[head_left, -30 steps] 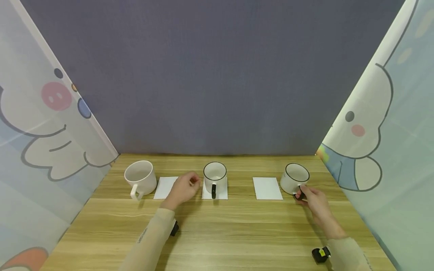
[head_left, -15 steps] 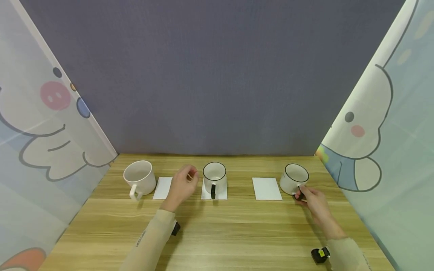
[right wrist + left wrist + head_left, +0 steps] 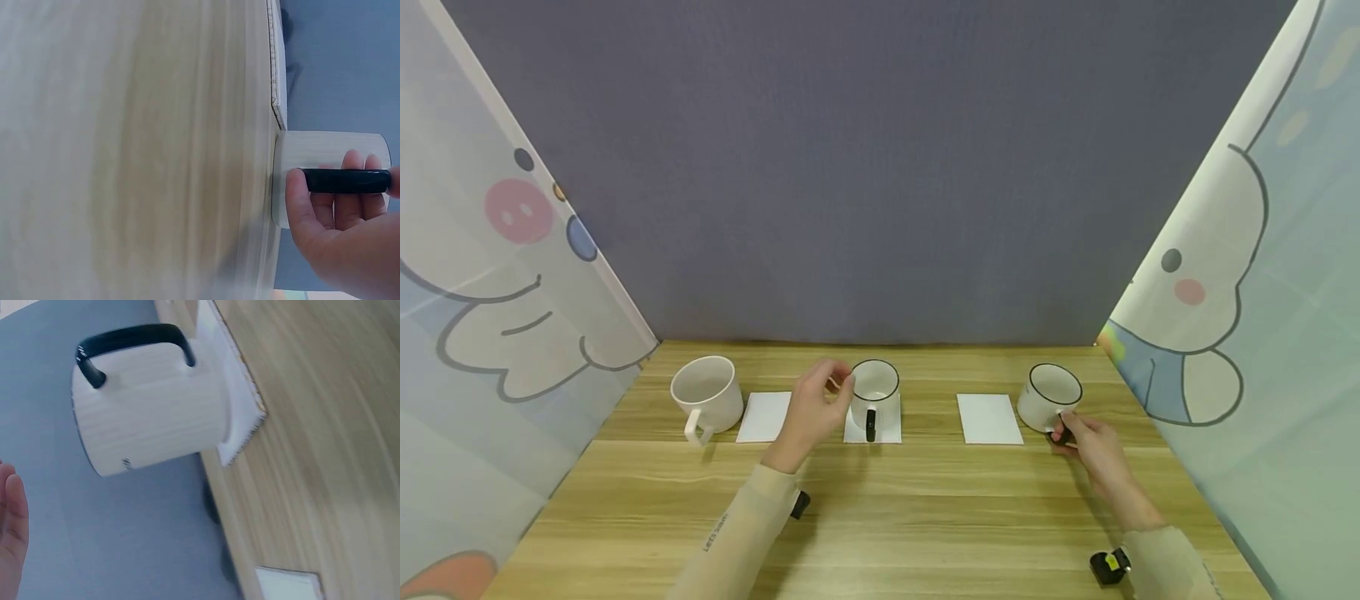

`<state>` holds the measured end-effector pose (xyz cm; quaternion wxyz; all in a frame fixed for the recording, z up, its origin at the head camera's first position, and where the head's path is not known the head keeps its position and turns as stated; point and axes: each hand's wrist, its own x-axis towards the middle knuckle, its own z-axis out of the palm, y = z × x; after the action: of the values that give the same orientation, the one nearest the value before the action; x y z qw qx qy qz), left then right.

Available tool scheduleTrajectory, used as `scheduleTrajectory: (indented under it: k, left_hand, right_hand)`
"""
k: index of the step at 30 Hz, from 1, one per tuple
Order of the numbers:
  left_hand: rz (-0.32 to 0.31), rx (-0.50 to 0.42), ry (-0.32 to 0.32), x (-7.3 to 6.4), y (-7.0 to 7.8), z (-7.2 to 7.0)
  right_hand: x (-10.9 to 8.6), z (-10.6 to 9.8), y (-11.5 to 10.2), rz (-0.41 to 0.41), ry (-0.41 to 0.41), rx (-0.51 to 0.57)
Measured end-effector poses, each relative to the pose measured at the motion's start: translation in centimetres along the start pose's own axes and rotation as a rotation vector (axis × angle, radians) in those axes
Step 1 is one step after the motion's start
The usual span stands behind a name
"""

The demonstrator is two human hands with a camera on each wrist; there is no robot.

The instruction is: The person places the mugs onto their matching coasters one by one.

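Note:
A white mug with a dark rim and black handle (image 3: 871,423) stands upright on the middle white coaster (image 3: 892,433), its handle toward me. At its left rim my left hand (image 3: 811,412) hovers with fingers loosely bent and nothing in them. The left wrist view shows that mug (image 3: 156,409) with the fingertips (image 3: 15,509) apart from it. On the right, my right hand (image 3: 1099,454) grips the black handle of a second dark-rimmed mug (image 3: 1039,407). In the right wrist view the fingers wrap this handle (image 3: 347,180), and the mug rests on the wood.
A plain white mug (image 3: 709,398) stands at the far left, handle toward me. Beside it lies a left coaster (image 3: 763,417). A right coaster (image 3: 989,419) lies left of the gripped mug. A grey panel (image 3: 880,175) rises behind the wooden table (image 3: 925,517), with printed cloths on both sides.
My left hand has risen a little and shifted right, to the middle mug's left rim. The right hand keeps its grip on the handle, and the mugs have stayed put.

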<state>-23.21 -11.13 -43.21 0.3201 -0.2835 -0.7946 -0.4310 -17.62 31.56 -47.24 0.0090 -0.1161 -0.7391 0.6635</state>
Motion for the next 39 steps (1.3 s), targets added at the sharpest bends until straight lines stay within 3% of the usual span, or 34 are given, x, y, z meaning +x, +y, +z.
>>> scheduleTrajectory:
  k: [11, 26, 39]
  left_hand:
    - [0.076, -0.019, -0.013, 0.9, 1.6, 0.4]
    - [0.098, -0.029, -0.110, 2.1, 3.4, 1.7]
    - [0.090, -0.043, -0.137, 2.4, 4.3, 2.9]
  right_hand:
    - [0.0, -0.1, 0.1, 0.003, -0.002, -0.014]
    - [-0.2, 0.0, -0.1, 0.002, 0.000, -0.014]
    - [0.1, -0.1, 0.2, -0.003, -0.004, -0.021]
